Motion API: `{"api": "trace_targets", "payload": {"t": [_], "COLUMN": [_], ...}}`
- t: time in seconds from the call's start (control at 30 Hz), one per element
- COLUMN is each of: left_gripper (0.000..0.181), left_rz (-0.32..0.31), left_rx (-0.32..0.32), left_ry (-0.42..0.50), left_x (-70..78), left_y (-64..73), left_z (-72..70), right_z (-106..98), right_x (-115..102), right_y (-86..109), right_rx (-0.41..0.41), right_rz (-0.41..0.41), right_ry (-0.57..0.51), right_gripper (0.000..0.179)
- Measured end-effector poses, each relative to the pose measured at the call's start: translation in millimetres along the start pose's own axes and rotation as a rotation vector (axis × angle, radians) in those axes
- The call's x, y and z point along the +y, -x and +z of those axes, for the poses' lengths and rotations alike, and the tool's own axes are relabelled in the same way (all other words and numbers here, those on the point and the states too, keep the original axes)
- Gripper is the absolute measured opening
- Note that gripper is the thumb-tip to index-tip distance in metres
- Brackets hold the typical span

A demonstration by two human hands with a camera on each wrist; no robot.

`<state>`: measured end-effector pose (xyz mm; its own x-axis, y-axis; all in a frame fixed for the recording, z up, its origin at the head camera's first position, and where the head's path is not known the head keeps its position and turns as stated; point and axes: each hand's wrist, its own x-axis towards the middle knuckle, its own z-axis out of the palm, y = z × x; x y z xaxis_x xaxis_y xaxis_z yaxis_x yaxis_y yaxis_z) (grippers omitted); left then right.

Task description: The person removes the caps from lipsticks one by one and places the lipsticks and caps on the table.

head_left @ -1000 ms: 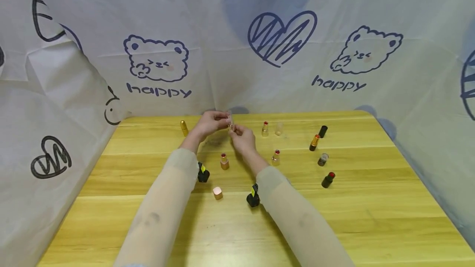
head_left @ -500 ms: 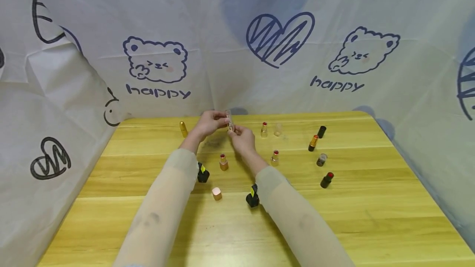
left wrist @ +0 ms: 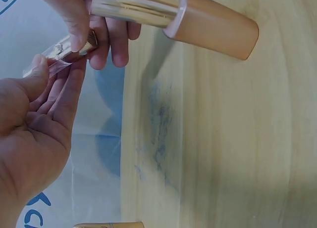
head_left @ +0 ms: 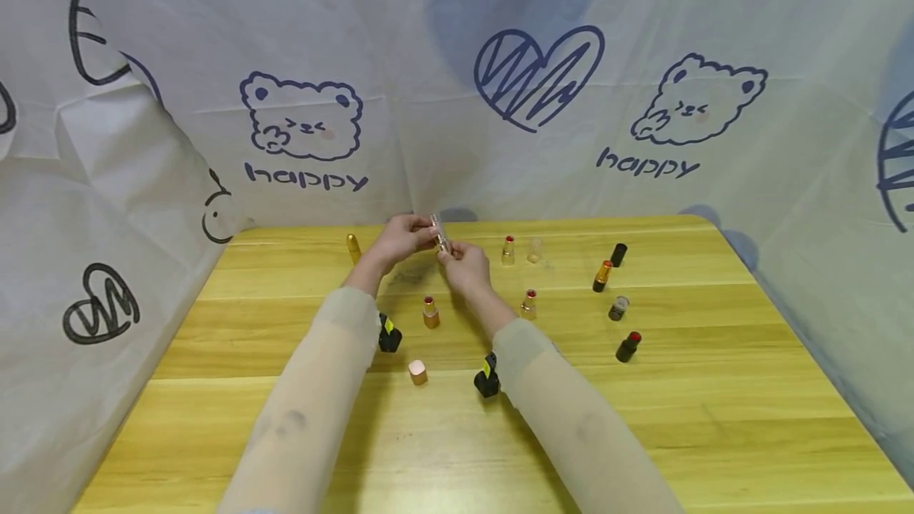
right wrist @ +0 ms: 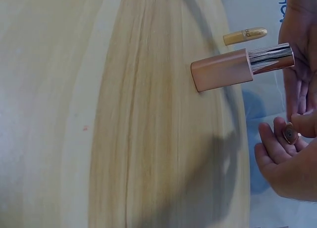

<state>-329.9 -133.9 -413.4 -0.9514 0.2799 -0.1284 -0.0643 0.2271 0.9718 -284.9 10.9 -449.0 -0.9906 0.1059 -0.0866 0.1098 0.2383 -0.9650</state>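
Note:
Near the table's far edge, both hands hold one lipstick (head_left: 439, 234) with a clear cap, tilted with its top leaning left. My left hand (head_left: 400, 241) pinches the clear cap (left wrist: 53, 65) between thumb and fingers. The right hand (head_left: 467, 266) grips the gold base (left wrist: 90, 41); its underside shows in the right wrist view. A pink-cased lipstick (head_left: 431, 313) stands uncapped on the table, nearer than the hands, and its pink cap (head_left: 417, 373) lies closer to the front. Left of my left hand is a gold bullet-shaped tube (head_left: 353, 247).
To the right stand gold lipsticks (head_left: 508, 251) with red tips, a clear cap (head_left: 535, 250), a black-and-gold lipstick (head_left: 603, 276), a black cap (head_left: 619, 255), a dark clear-topped cap (head_left: 619, 308) and a black lipstick (head_left: 628, 347). A printed white cloth (head_left: 428, 141) hangs behind the table.
The capped lipstick has tilted further, its clear top swinging left, and more of it shows between the hands. Both hands stay in nearly the same place; the things on the table have not moved.

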Motion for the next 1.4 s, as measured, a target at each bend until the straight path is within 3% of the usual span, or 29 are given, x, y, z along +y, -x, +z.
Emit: {"api": "trace_targets", "payload": {"t": [0.13, 0.3, 0.47, 0.57, 0.67, 0.97, 1.13, 1.23, 1.4], "left_gripper": [0.036, 0.036, 0.042, 0.042, 0.038, 0.025, 0.020, 0.017, 0.017], "left_rz": [0.025, 0.075, 0.117, 0.126, 0.113, -0.041, -0.079, -0.096, -0.139], "left_rx": [0.049, 0.091, 0.226, 0.325, 0.367, 0.281, 0.260, 0.261, 0.256], "left_ry": [0.078, 0.084, 0.106, 0.068, -0.023, -0.304, -0.434, -0.461, -0.406], "left_x": [2.9, 8.0, 10.1, 8.2, 4.3, -8.9, -14.4, -15.6, -14.2], "left_y": [0.3, 2.0, 3.1, 2.8, 2.5, 1.8, 0.7, 2.7, 8.8], "left_z": [-4.2, -8.7, -6.9, -5.8, -6.2, -9.1, -7.5, -7.9, -8.4], "right_z": [-1, -1, 2, 4, 7, 13, 13, 13, 12], "right_x": [-3, -4, -9, -14, -16, -9, 0, 3, 9], "right_y": [3.8, 6.3, 3.6, 1.2, -3.4, -14.9, -16.9, -17.6, -20.0], "right_rx": [-0.008, -0.015, 0.019, 0.058, 0.103, 0.118, 0.136, 0.141, 0.141], "right_rz": [-0.001, -0.005, -0.044, -0.059, -0.063, -0.070, -0.041, -0.010, 0.051], "right_ry": [0.003, -0.005, -0.052, -0.099, -0.112, -0.060, -0.005, -0.003, 0.043], "right_gripper": [0.027, 0.029, 0.037, 0.040, 0.038, 0.032, 0.026, 0.027, 0.032]}}
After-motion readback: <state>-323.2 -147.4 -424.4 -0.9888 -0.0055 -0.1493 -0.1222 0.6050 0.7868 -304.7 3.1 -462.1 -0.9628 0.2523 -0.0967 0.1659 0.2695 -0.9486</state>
